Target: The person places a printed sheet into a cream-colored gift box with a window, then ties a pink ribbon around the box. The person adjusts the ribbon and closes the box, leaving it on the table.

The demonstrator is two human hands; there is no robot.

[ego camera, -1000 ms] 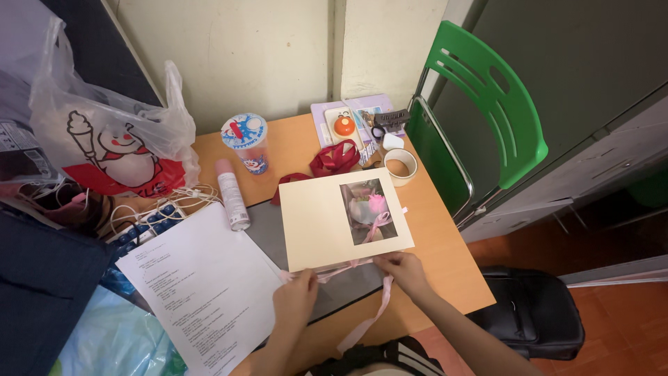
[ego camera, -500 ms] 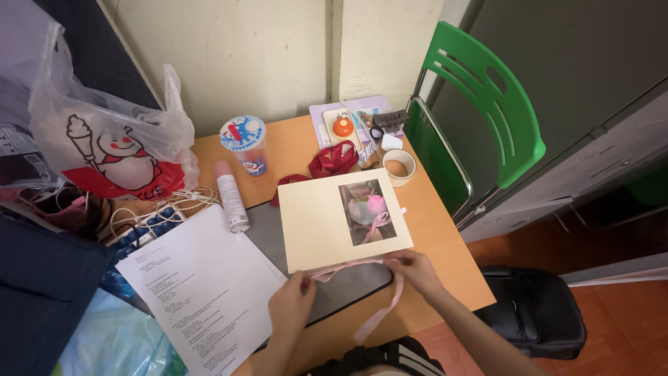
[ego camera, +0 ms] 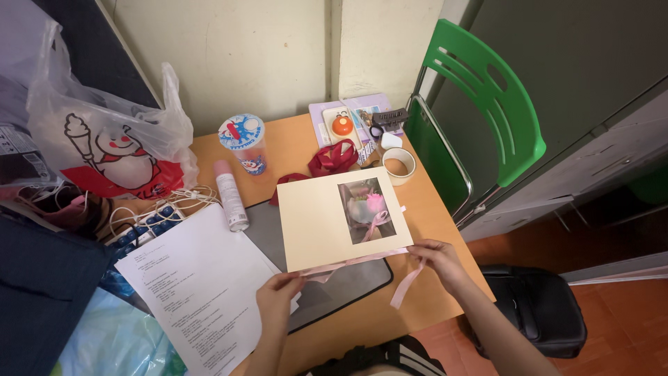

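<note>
Both hands stretch a pink ribbon (ego camera: 351, 262) along the near edge of the cream box (ego camera: 320, 223): left hand (ego camera: 276, 298) pinches one end, right hand (ego camera: 438, 259) the other, beyond the box's corner.

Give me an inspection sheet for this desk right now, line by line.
Surface: orange desk, mostly covered.
Job's things: cream box with a flower window; pink ribbon stretched along its near edge.
Clutter: printed sheets, spray can, sealed cup, tape roll, red cloth, plastic bag.
Grippers: left hand pinches one ribbon end, right hand the other.
Cables: white cords tangled beside the bag.
Surroundings: green chair, black bag on the floor.
</note>
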